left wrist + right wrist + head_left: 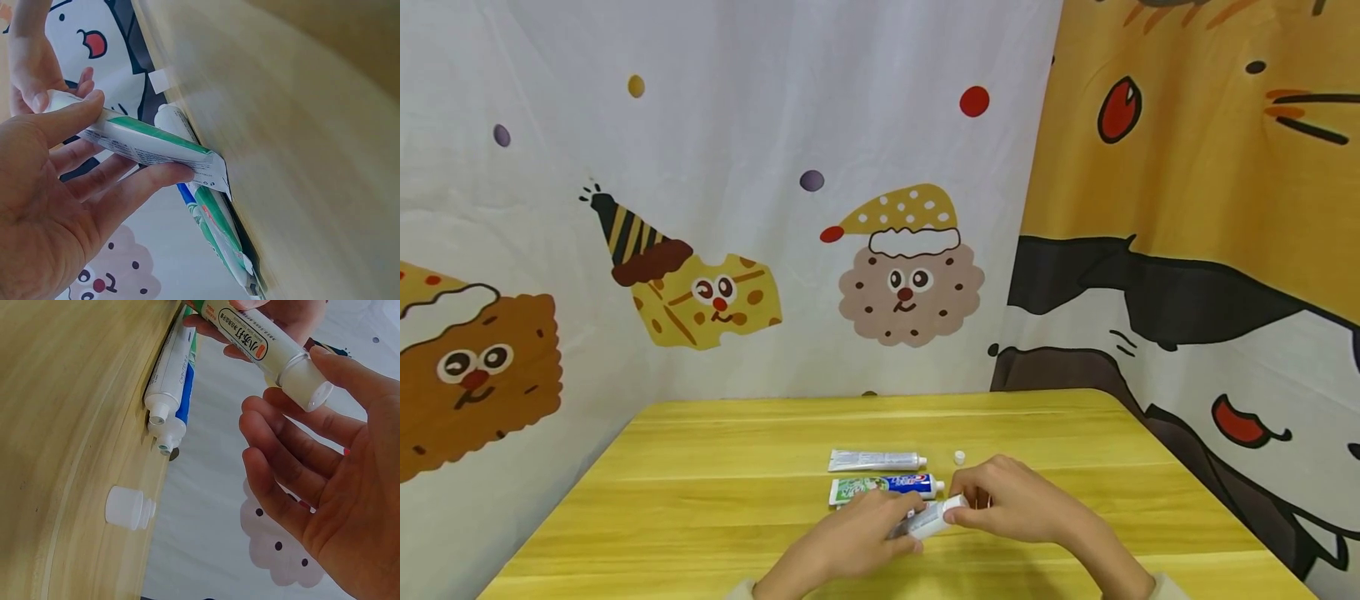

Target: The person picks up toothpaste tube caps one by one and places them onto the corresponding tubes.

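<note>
My left hand (868, 533) grips a white toothpaste tube (156, 139) with a green stripe, thumb on one side and fingers on the other, its cap end tilted up to the right. With thumb and index finger my right hand (1022, 502) pinches the white cap (307, 384) at the tube's end; its other fingers are loosely bent. Beyond the hands, a green and blue toothpaste tube (880, 487) lies flat, its nozzle bare. Close beside it, a white tube (167, 384), also uncapped, is mostly hidden by my left hand in the head view.
Farther back on the yellow wood-grain table (722, 475) lies another white tube (874, 461), nozzle to the right. A loose white cap (958, 457) rests right of it. Behind the table hangs a cartoon-printed curtain (805, 100).
</note>
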`<state>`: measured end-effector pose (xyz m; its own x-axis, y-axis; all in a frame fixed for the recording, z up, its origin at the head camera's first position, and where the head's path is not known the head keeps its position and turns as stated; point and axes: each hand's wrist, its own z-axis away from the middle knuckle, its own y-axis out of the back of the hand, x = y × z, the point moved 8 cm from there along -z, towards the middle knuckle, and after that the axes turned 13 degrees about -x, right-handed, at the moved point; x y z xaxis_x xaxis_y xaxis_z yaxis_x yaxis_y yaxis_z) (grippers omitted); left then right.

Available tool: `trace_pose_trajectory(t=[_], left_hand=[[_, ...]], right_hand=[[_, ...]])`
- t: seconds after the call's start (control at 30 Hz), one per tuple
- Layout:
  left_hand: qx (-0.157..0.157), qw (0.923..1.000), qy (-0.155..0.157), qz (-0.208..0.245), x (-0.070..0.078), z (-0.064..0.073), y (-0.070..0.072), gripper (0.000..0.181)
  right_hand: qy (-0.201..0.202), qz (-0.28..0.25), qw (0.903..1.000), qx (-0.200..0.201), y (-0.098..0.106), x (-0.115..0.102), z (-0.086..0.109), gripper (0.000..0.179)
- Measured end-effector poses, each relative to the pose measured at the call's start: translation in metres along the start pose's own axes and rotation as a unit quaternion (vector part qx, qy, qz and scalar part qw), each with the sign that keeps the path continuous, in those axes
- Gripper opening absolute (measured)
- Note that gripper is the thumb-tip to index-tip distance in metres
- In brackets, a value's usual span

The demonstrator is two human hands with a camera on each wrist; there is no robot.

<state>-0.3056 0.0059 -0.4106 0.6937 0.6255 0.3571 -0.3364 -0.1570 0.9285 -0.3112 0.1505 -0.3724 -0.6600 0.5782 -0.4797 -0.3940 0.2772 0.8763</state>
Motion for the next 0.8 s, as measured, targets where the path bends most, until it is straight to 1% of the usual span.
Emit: trace_pose_trajectory(t=[0.5,0.8], left_hand=[[-0.003,1.0000,0.003,0.003,-0.0011,-0.0006,-0.0001,0.038],[-0.003,1.0000,0.001,-0.005,-0.0005,-0.0003,-0.0005,0.039]], right_hand=[[0.001,-0.007,1.0000,-0.006,-0.0017,0.0017,-0.0016,0.020],[0.002,-0.008,0.9999,-0.014,-0.0045,0.0009,-0.0031,0.021]])
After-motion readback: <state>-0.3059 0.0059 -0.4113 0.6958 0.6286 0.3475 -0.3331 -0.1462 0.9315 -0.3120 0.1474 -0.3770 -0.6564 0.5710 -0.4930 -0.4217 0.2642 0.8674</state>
